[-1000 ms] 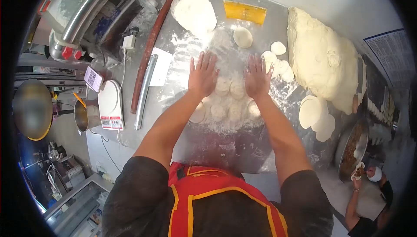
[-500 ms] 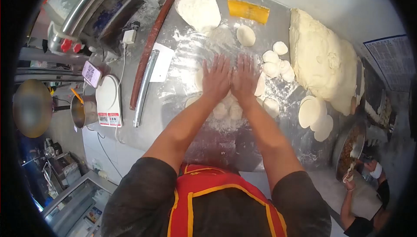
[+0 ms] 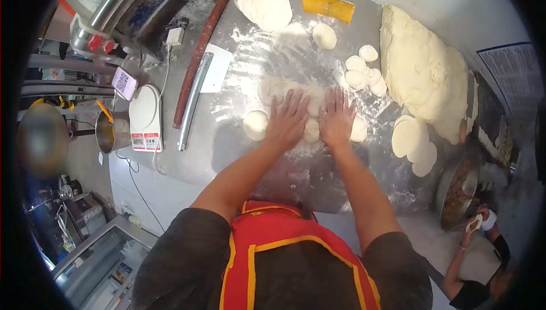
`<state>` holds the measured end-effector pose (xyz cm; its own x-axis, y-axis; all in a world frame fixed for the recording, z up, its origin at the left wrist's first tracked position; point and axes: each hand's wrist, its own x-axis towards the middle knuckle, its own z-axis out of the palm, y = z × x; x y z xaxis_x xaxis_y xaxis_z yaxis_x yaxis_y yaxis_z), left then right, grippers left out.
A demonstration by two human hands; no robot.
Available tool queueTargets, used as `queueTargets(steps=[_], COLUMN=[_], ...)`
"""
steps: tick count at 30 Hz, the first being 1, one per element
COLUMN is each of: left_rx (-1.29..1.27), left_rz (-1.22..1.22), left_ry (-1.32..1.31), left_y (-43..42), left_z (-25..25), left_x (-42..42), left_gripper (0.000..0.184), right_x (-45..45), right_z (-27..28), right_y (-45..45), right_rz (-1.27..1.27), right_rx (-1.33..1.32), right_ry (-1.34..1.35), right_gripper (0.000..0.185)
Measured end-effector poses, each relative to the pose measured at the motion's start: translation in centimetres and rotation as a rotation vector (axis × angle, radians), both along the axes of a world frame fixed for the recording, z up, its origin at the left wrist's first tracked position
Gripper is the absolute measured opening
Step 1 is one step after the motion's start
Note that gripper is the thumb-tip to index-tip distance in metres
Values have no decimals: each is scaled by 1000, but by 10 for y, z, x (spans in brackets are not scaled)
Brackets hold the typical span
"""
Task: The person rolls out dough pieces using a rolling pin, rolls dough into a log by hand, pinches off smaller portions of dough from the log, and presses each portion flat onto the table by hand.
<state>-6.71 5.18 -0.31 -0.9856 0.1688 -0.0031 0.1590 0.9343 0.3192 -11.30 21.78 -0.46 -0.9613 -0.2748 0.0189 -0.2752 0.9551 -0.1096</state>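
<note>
My left hand (image 3: 288, 120) lies flat, palm down, with its fingers stretched forward over rounds of dough on the floury metal table. Beside it, my right hand (image 3: 337, 118) is flat too, fingers slightly spread, pressing on dough. Between the two hands shows a small dough piece (image 3: 311, 131). Another dough round (image 3: 255, 125) sits just left of my left hand, and one more piece (image 3: 359, 129) is at the right edge of my right hand. Beyond my fingertips a row of flattened dough (image 3: 273, 89) is partly covered by the hands.
A flour heap (image 3: 263, 4), a yellow scraper (image 3: 327, 6) and a large dough mass (image 3: 424, 71) lie farther back. Flat dough discs (image 3: 410, 139) are at right. A wooden rolling pin (image 3: 202, 54), metal rod (image 3: 194, 102) and scale (image 3: 145, 118) stand left. A co-worker's hands (image 3: 476, 222) hold dough near a filling bowl (image 3: 458, 187).
Both hands have drawn back toward my body and moved slightly apart, uncovering the flattened dough beyond the fingertips. The camera view has shifted a little.
</note>
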Motion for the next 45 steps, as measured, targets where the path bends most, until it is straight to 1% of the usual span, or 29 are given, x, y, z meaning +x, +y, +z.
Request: queueTargets(steps=[3, 5, 6, 8, 9, 10, 13, 16, 18, 19, 22, 25, 26, 28, 29, 31, 32, 34, 35, 37, 39, 40, 41, 43, 45], left_rx=[4, 54, 234, 582, 512, 442, 323, 342, 303, 281, 290, 379, 414, 490, 581, 758, 843, 1014, 788, 323, 265, 235, 252, 286, 276], left_rz=[-18, -49, -37, -19, 132, 283, 332, 308, 295, 293, 218, 162, 135, 97, 89, 76, 133, 243, 195, 112, 150, 163, 146, 113, -133], left_ry=[81, 84, 86, 78, 156, 231, 237, 13, -64, -109, -311, -427, -427, -417, -422, -434, -421, -395, -167, 275, 73, -26, -130, -334, -258], left_y=[1, -8, -18, -48, -60, -69, -91, -94, -97, -100, -112, -108, -103, -88, -80, -63, -57, -46, -43, -40, -37, -35, -33, -24, -20], left_z=[-3, -3, 8, 38, 35, 28, 12, 14, 18, 19, 20, 30, 33, 48, 52, 56, 50, 26, 18, 10, 6, 12, 18, 51, 29], left_x=[5, 7, 10, 14, 21, 31, 47, 45, 40, 41, 45, 43, 43, 39, 36, 31, 32, 35, 36, 42, 43, 42, 40, 35, 50], left_gripper=[54, 51, 48, 42, 37, 33, 35, 35, 37, 38, 32, 32, 30, 28, 30, 33, 35, 40, 43, 48, 55, 60, 57, 53, 53], right_x=[0, -3, 2, 26, 32, 36, 31, 27, 24, 25, 37, 53, 57, 54, 53, 54, 55, 62, 60, 53, 39, 32, 26, 22, 19], right_z=[-2, -19, -26, -14, -6, 2, -1, 2, -24, -26, -14, 6, 4, 16, 21, 20, 19, 21, 23, 49, 37, 32, 27, 13, -2], right_y=[0, -7, -15, -50, -62, -64, -68, -72, -66, -64, -39, -17, -13, -15, -17, -14, -11, 7, 20, 51, 86, 94, 100, 106, 104], right_rz=[28, 165, 231, 164, 125, 133, 130, 114, 119, 124, -14, -5, 48, -3, -24, 14, 29, -3, -15, -110, -117, -203, -292, -452, -586], right_rx=[-28, -80, -110, -207, -259, -159, -228, -173, -212, -235, -664, -254, -329, -303, -292, -340, -366, -423, -449, -500, -474, -526, -578, -675, -766], right_ry=[43, 182, 236, 133, 87, 48, 128, 130, 194, 218, 185, -50, 104, -6, -63, -71, -74, -190, -242, -227, -28, -54, -78, -160, -290], right_gripper=[59, 61, 61, 63, 64, 66, 68, 68, 66, 64, 58, 46, 42, 47, 50, 42, 39, 37, 36, 39, 47, 49, 51, 56, 61])
